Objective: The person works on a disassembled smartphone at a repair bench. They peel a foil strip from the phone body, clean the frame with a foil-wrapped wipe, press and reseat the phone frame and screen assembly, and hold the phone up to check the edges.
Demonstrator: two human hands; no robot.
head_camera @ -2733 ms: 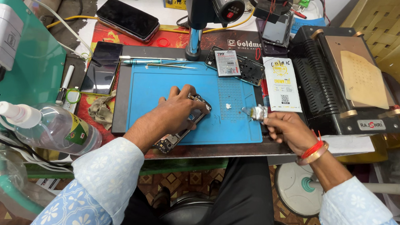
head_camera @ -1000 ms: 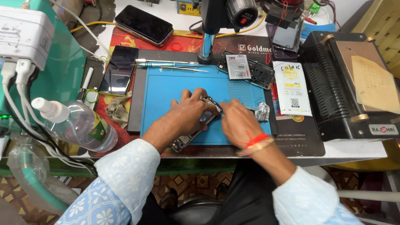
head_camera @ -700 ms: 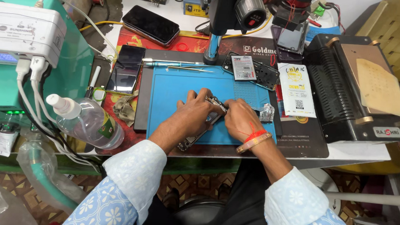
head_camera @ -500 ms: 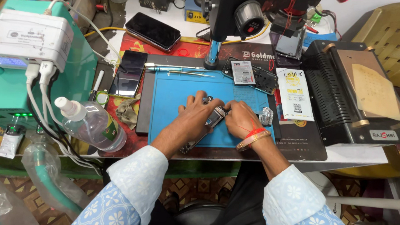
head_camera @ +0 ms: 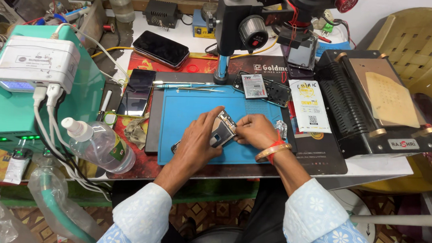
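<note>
care at frame centre: left hand (head_camera: 195, 144) should clamp the opened phone (head_camera: 221, 130) firmly on the blue mat (head_camera: 187, 115) while right hand (head_camera: 255, 131) pinches its edge.

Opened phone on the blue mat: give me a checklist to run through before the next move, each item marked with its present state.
1. Left hand steadies the opened phone: ok.
2. Right hand touches the phone's upper edge: ok.
3. Phone lies over the blue mat, not the bare bench: ok.
4. Thin tools lie at the mat's far edge, apart from both hands: ok.
5. Spray bottle lies off the mat: ok.
6. Tool in the right fingers: cannot tell.
</note>
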